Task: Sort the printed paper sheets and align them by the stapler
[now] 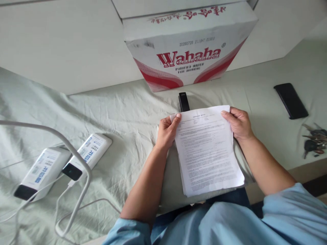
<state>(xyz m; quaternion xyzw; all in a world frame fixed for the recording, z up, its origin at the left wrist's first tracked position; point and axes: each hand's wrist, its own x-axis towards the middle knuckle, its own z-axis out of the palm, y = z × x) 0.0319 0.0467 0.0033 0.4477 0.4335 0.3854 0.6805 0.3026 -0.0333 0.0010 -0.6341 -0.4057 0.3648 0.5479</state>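
Note:
A stack of printed paper sheets [208, 149] is held over the pale green bedsheet [122, 112], in front of me. My left hand [167, 131] grips its upper left corner, thumb on top. My right hand [237, 122] grips the upper right corner. A small black stapler-like object [183, 101] lies on the sheet just beyond the top edge of the papers, partly hidden by them.
A white and red Wahaha water carton [189, 44] stands at the back centre against a white wall. Two white power banks [63, 163] with white cables [76, 200] lie at the left. A black phone [290, 100] and a bunch of keys [315, 139] lie at the right.

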